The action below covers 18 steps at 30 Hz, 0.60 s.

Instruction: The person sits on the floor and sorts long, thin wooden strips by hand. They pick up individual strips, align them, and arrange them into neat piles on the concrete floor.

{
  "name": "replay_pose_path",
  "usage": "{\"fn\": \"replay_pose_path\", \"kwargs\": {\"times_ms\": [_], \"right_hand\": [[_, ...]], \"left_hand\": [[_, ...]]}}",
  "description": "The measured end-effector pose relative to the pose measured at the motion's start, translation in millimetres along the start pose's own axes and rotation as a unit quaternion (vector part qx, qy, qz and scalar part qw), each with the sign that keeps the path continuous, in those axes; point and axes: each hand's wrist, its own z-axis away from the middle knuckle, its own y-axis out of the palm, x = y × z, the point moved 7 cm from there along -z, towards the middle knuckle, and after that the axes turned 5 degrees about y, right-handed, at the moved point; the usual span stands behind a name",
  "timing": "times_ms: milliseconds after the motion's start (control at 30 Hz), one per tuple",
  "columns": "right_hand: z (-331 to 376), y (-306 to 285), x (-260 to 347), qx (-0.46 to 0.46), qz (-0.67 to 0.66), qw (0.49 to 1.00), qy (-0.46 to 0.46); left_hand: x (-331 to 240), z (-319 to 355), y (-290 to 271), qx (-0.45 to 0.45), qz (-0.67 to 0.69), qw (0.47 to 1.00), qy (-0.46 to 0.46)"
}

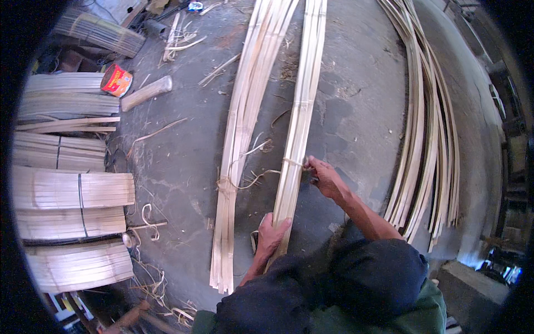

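Grey floor (361,133) is filling mid-frame as I am holding a pale strip bundle (302,111), just right of centre, left hand (271,234) clasping its lower part; right hand (327,178) is hovering, fingers bunched, by the thin tie (293,162), grip unclear. Keeping the bundle flush should be helping the tie sit tight.

Stained grey floor (361,72); bluish light (510,273) lower right

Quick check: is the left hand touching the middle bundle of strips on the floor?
Touching. The head view shows the left hand against the bundle, its digits lying over the strips with no gap.
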Motion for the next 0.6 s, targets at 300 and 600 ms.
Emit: {"fn": "replay_pose_path", "kwargs": {"times_ms": [300,600], "right_hand": [[22,-8,-17,0.021,0.274,0.955,-0.114],[13,-18,-14,0.143,0.243,0.959,-0.01]], "left_hand": [[18,-6,7,0.019,0.07,0.997,-0.015],[16,-3,6,0.068,0.129,0.988,-0.047]]}}
